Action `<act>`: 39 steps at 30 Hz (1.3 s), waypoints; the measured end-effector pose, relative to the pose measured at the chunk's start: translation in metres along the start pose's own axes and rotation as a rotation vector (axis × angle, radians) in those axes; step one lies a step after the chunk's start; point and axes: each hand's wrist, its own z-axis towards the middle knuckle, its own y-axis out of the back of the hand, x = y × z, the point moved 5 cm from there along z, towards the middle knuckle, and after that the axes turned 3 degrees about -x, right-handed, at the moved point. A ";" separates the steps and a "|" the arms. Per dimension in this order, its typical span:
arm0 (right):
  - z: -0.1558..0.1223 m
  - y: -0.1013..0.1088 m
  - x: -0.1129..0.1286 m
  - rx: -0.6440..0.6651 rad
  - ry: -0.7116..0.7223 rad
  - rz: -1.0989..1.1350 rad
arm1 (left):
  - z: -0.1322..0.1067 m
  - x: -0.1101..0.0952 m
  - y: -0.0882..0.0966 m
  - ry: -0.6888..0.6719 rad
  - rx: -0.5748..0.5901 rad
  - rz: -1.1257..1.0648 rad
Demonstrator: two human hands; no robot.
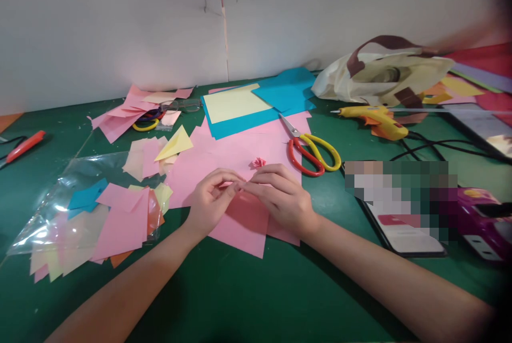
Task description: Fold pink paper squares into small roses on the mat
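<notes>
Two working members are listed first: the left hand (pixel 212 196) and the right hand (pixel 286 196), both bare, placed on the near left side of the red-and-yellow scissors (pixel 295 133), from which all places are given. The right hand is set nearer the scissors. The tips of both are brought together over pink sheets (pixel 242 228); whether a piece of paper is pinched there cannot be told, the meeting point being covered by fingers, with pink behind it.

One small crumpled pink paper piece (pixel 258 162) is found left of the scissors' red handle, just beyond the right hand's fingers and nearer to that hand than to the left. No clear long axis is shown by it. The scissors' own axis is slanted, blades pointed away and leftward, handles toward the right forearm.

Also recorded: blue sheets (pixel 290 92) and a pale yellow sheet (pixel 234 104), beyond and left of the scissors; a yellow glue gun (pixel 376 119), to the right and slightly farther; a phone (pixel 400 242), to the right and nearer, partly masked by mosaic; a clear plastic bag (pixel 76 172) with coloured paper slips (pixel 124 225), well to the left.

Markings: no brand, label or writing can be read; the phone screen is too obscured, and the purple device (pixel 480 220) beside it bears only an indistinct yellow patch.
</notes>
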 end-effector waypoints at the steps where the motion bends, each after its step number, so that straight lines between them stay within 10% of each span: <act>1: 0.001 0.000 0.000 -0.007 0.007 -0.013 | 0.000 0.000 0.001 0.012 -0.013 -0.006; 39: 0.002 -0.006 -0.009 0.050 -0.153 -0.136 | -0.006 0.002 0.002 -0.066 -0.115 0.119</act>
